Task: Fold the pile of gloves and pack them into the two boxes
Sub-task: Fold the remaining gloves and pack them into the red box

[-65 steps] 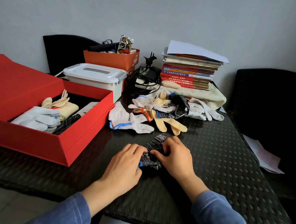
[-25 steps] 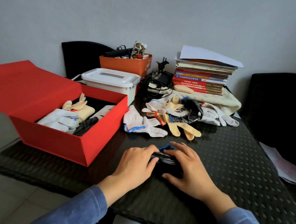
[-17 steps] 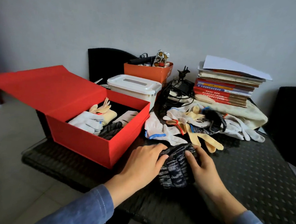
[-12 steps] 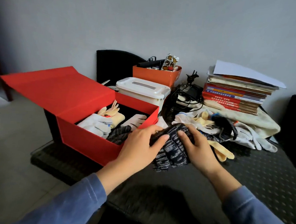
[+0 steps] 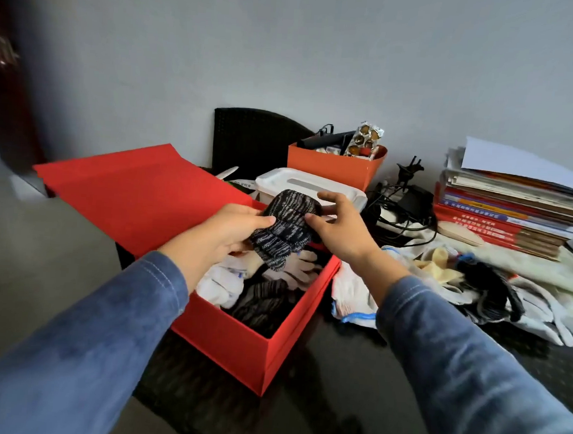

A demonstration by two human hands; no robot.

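A folded black-and-grey knit glove hangs in the air over the open red box. My left hand grips its left side, thumb on top. My right hand pinches its right edge between thumb and fingers. Inside the box lie folded white gloves and dark knit gloves. A pile of loose gloves, white, yellow and black, lies on the table to the right of the box.
The box's red lid stands open to the back left. Behind are a white plastic container, an orange box of odds and ends, tangled black cables and a stack of books. The black woven table ends at the front.
Both hands finished folding the dark knit glove on the table, lifted it and carried it left, over the red box. The camera has swung left with it.
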